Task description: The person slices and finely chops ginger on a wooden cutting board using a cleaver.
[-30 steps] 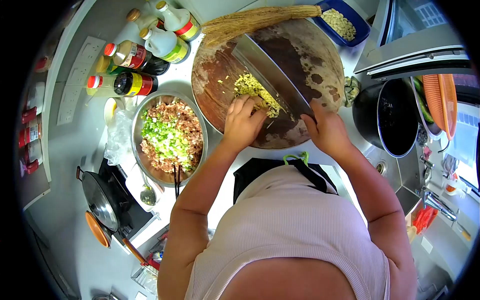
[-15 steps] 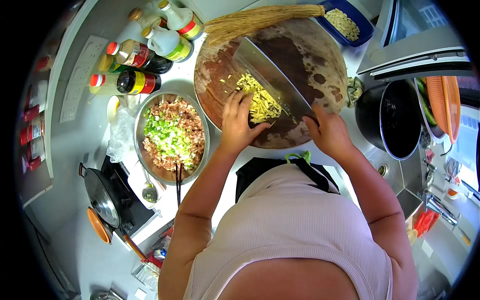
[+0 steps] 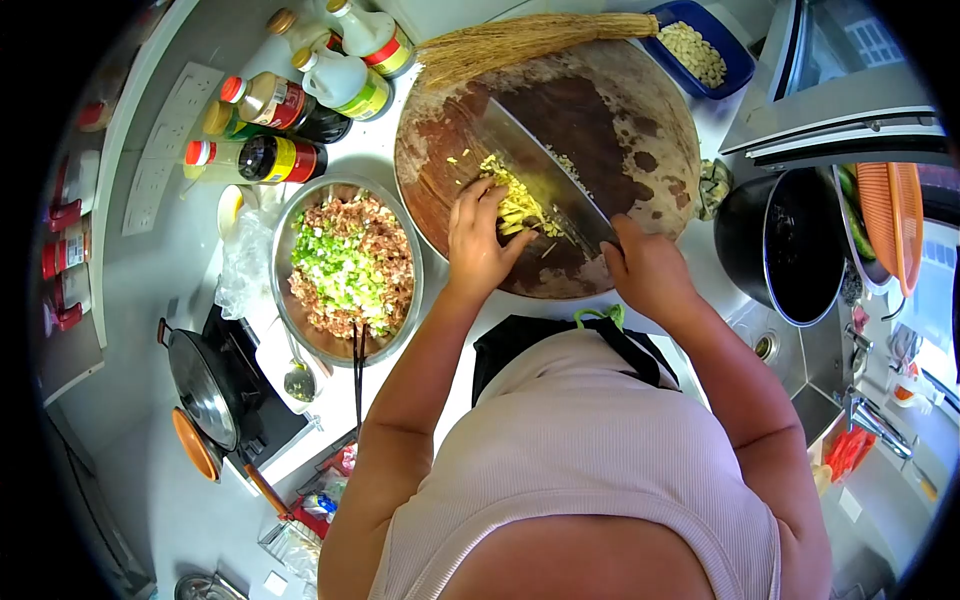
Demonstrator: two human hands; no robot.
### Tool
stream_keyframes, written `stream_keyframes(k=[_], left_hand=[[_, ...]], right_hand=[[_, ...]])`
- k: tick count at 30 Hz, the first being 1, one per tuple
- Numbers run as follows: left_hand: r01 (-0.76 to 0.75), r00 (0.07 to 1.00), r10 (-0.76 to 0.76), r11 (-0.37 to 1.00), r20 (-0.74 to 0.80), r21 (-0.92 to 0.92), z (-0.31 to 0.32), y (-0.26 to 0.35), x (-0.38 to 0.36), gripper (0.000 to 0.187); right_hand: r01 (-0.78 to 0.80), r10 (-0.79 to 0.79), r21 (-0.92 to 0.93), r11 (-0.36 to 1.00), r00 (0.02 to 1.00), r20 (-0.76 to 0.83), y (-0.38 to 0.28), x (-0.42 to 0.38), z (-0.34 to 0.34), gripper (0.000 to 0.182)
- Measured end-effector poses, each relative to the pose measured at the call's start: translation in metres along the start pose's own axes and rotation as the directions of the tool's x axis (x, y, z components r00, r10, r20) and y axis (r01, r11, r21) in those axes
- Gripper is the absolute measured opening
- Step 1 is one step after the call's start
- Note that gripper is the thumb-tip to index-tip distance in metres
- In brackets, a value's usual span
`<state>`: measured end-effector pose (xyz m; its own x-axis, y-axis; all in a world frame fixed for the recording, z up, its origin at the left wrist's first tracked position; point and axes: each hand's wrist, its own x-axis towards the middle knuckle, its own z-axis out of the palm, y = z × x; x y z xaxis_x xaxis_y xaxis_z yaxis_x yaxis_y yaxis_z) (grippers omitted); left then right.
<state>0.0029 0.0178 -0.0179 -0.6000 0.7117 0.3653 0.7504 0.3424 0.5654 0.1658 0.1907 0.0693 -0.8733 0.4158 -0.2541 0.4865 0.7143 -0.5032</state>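
My right hand (image 3: 645, 265) is wrapped round the handle of a wide cleaver (image 3: 550, 170), whose blade reaches up and left across the round wooden chopping board (image 3: 650, 130). Against the blade's left side lies a heap of chopped yellow pieces (image 3: 517, 205); some small bits show on its other side. My left hand (image 3: 480, 235) rests on the board at the heap's left edge, fingers apart, the fingertips touching the pieces. Left of the board stands a steel bowl (image 3: 415, 290) with minced meat (image 3: 387, 235) and chopped green onion (image 3: 335, 262), chopsticks (image 3: 358, 370) leaning out of it.
Several sauce bottles (image 3: 290, 160) stand at the upper left. A straw brush (image 3: 530, 42) lies along the board's far edge beside a blue container (image 3: 738, 68) of pale nuts or beans. At right are a black pot (image 3: 745, 235) and a sink (image 3: 790, 345); a lidded wok (image 3: 200, 385) sits left.
The cleaver has shifted slightly down and left relative to the board, with small bits now showing on its right side. The whole view has moved a little.
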Motion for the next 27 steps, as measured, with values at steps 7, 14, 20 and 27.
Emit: stream_keyframes(k=[7,14,20,27], left_hand=[[-0.004,0.999,0.004,1.000,0.043,-0.009,-0.007,-0.002,0.003,0.069],[0.154,0.983,-0.169,0.975,0.078,0.163,-0.019,0.004,0.009,0.068],[0.262,0.950,-0.281,0.954,0.133,0.148,-0.004,0.003,0.015,0.058],[0.179,0.973,-0.177,0.984,0.146,-0.002,-0.003,0.017,0.025,0.047]], right_hand=[[-0.039,0.038,-0.021,0.999,0.998,-0.052,0.012,0.013,0.009,0.022],[-0.111,0.102,-0.071,0.991,0.987,-0.128,0.010,0.022,0.001,0.025],[-0.069,0.060,-0.073,0.995,0.992,-0.112,0.006,0.019,0.001,0.022],[-0.029,0.026,-0.047,0.998,0.998,-0.061,0.005,0.010,-0.002,0.020]])
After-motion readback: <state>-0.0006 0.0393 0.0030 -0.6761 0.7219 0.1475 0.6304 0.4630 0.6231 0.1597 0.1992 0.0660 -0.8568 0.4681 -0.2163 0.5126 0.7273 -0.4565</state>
